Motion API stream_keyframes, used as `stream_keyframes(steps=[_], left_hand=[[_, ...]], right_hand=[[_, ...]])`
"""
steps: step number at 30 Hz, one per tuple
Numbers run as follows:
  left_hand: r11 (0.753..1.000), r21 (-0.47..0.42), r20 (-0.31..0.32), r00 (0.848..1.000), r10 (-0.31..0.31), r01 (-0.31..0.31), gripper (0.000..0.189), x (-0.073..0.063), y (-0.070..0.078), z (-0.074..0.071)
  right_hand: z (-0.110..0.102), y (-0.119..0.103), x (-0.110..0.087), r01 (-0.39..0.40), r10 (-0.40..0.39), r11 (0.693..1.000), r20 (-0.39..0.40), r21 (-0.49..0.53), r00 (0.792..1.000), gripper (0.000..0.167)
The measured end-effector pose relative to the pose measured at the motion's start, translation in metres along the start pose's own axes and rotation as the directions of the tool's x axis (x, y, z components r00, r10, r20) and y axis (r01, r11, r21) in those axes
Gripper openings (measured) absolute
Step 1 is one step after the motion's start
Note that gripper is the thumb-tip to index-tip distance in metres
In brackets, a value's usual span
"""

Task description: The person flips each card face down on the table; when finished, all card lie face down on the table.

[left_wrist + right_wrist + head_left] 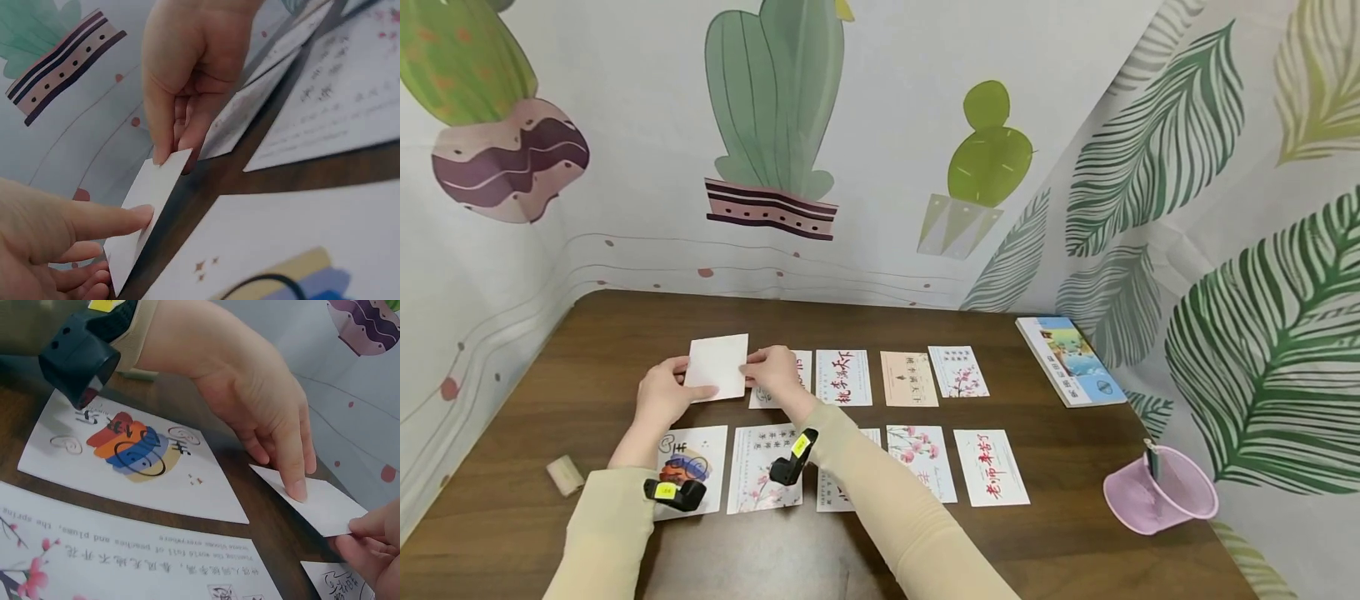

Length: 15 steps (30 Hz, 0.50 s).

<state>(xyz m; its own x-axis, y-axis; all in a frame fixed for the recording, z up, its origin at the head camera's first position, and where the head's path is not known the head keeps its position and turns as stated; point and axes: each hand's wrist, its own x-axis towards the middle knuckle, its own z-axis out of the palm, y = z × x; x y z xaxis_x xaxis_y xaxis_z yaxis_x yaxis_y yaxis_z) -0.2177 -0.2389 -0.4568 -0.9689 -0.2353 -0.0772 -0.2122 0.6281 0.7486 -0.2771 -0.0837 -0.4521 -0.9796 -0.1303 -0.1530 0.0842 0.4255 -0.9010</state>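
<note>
A blank white card (pixel 718 367) is held above the back left of the table. My left hand (pixel 662 390) grips its left edge, thumb on top and fingers beneath, as the left wrist view shows. At the opposite edge my right hand (pixel 778 377) pinches the card between thumb and fingers. Partly behind the right hand lies a card with red writing (pixel 803 367). Below the left forearm is a card with a rainbow-coloured brush patch (pixel 134 450). Beside it rests a card with pink blossoms (pixel 760 454). The held card's underside is hidden in the head view.
Several printed cards lie in two rows, among them a peach-coloured card (pixel 909 379) and a red-lettered card (pixel 992 467). A small beige block (pixel 565 476) sits at left. A booklet (pixel 1070 362) and a pink mesh pen holder (pixel 1131 503) stand at right. A cloth wall (pixel 880 167) borders the table.
</note>
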Motion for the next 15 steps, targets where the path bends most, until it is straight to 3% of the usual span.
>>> stream_keyframes(steps=[7, 15], left_hand=[[0.997, 0.073, -0.026, 0.999, -0.021, 0.023, 0.073, -0.0015, 0.0031, 0.0008], [0.995, 0.063, -0.026, 0.997, -0.078, 0.079, 0.075, -0.0016, 0.0053, 0.0005]], right_hand=[[0.0025, 0.0005, -0.0009, -0.018, 0.019, 0.999, 0.010, -0.052, 1.000, 0.017], [-0.0003, -0.0040, -0.0055, -0.002, 0.004, 0.997, 0.020, -0.072, 1.000, 0.017]])
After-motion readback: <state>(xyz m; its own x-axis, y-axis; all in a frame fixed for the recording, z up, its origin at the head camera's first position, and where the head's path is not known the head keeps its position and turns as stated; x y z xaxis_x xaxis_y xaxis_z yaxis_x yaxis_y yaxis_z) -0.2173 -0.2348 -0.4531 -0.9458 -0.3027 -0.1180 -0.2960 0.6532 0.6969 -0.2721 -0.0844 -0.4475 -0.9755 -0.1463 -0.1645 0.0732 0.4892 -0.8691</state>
